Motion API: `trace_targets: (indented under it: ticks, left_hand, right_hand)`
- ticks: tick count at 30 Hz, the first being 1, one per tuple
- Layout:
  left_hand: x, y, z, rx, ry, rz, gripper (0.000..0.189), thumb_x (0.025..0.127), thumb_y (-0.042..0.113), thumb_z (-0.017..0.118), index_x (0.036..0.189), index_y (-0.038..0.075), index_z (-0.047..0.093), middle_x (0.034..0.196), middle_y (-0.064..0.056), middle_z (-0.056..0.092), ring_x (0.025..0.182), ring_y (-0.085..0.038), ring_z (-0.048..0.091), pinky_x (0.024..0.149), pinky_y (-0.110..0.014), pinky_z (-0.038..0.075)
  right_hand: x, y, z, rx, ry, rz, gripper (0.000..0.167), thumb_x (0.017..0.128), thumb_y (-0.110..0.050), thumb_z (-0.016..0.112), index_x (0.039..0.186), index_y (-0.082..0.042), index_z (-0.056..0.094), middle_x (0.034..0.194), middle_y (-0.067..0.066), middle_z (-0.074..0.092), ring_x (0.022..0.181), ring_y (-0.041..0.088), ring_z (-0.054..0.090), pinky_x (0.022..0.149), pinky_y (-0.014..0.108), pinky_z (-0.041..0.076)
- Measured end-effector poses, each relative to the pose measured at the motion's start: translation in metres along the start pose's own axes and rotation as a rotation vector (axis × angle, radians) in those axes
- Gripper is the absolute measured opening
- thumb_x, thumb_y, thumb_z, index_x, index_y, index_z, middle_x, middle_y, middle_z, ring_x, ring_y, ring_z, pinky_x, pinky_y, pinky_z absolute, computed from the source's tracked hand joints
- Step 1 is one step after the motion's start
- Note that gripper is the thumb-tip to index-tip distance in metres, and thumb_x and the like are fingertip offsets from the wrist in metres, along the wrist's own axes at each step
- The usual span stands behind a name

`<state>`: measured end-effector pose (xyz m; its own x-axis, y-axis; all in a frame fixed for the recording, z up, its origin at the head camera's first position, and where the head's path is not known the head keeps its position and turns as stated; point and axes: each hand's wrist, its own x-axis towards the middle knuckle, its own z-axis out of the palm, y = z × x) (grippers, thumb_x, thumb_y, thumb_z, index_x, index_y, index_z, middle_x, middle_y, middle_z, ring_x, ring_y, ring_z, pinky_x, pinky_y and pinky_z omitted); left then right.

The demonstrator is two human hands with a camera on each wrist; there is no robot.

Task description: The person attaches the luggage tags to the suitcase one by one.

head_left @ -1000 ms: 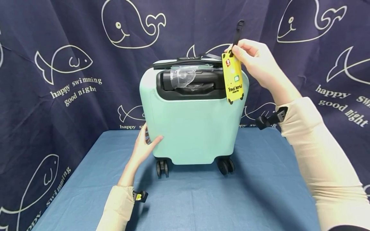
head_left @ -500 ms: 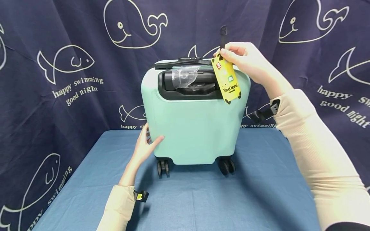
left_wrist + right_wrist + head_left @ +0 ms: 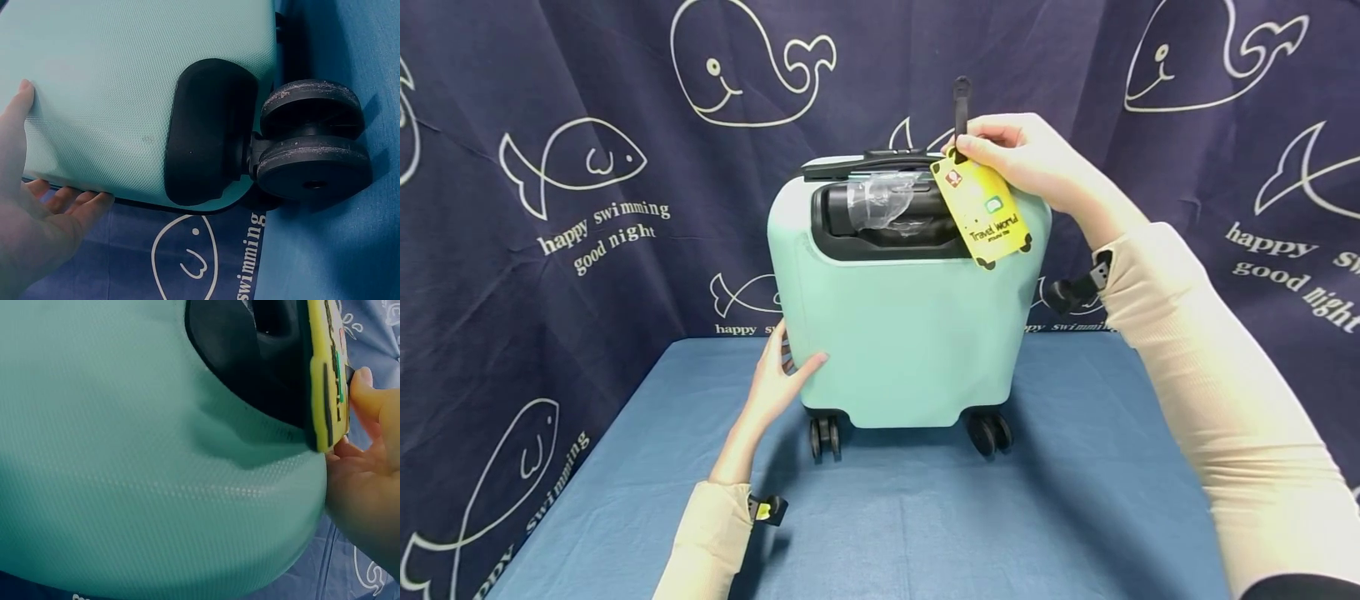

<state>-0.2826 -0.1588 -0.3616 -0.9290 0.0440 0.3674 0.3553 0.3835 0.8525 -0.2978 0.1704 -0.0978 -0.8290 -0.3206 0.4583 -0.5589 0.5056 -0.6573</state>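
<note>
A mint-green suitcase (image 3: 895,333) stands upright on its black wheels (image 3: 988,431), with a recessed black handle (image 3: 917,218) partly covered by clear plastic. My left hand (image 3: 772,379) holds its lower left side, the thumb on the front face and the fingers against the side edge. In the left wrist view the fingertips (image 3: 94,203) touch that edge near a wheel (image 3: 315,169). With thumb and fingers my right hand (image 3: 1022,158) pinches a yellow luggage tag (image 3: 981,212) at its black strap (image 3: 961,117). The tag hangs tilted before the suitcase's top right corner.
Blue cloth (image 3: 910,517) covers the table under the suitcase. Behind it hangs a dark blue curtain (image 3: 880,75) printed with white whales, fish and lettering. A black strap (image 3: 850,169) runs along the suitcase's top edge.
My right hand has moved left and slightly down with the luggage tag, which now hangs more tilted and overlaps the handle recess. The left hand and suitcase have stayed in place.
</note>
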Motion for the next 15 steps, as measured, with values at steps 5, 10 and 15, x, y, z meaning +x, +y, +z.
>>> trace_targets:
  ticks: [5, 10, 15]
  left_hand:
    - [0.0001, 0.0008, 0.0004, -0.002, -0.003, -0.011, 0.087, 0.080, 0.051, 0.068, 0.149, 0.033, 0.018, 0.143, -0.007, 0.036, 0.126, -0.028, 0.043, 0.105, -0.046, 0.038]
    - [-0.0003, 0.0013, 0.0007, -0.002, -0.001, -0.008, 0.088, 0.080, 0.050, 0.069, 0.149, 0.032, 0.018, 0.143, -0.008, 0.036, 0.125, -0.028, 0.043, 0.105, -0.047, 0.037]
    - [-0.0008, 0.0018, 0.0009, -0.005, 0.001, 0.000, 0.087, 0.081, 0.048, 0.069, 0.149, 0.031, 0.018, 0.142, -0.008, 0.037, 0.125, -0.028, 0.044, 0.105, -0.048, 0.037]
  right_hand:
    - [0.0019, -0.0037, 0.0010, -0.177, 0.003, -0.046, 0.024, 0.094, -0.031, 0.055, 0.104, -0.014, 0.068, 0.081, -0.009, 0.057, 0.075, 0.009, 0.047, 0.066, 0.020, 0.034]
    - [0.0046, -0.0043, 0.0027, -0.275, 0.017, -0.097, 0.025, 0.094, -0.031, 0.054, 0.091, -0.009, 0.066, 0.073, -0.007, 0.053, 0.068, 0.012, 0.044, 0.062, 0.023, 0.032]
    - [0.0092, -0.0030, 0.0049, -0.319, 0.044, -0.139, 0.026, 0.093, -0.030, 0.057, 0.086, -0.006, 0.066, 0.070, -0.007, 0.054, 0.063, 0.009, 0.044, 0.059, 0.022, 0.030]
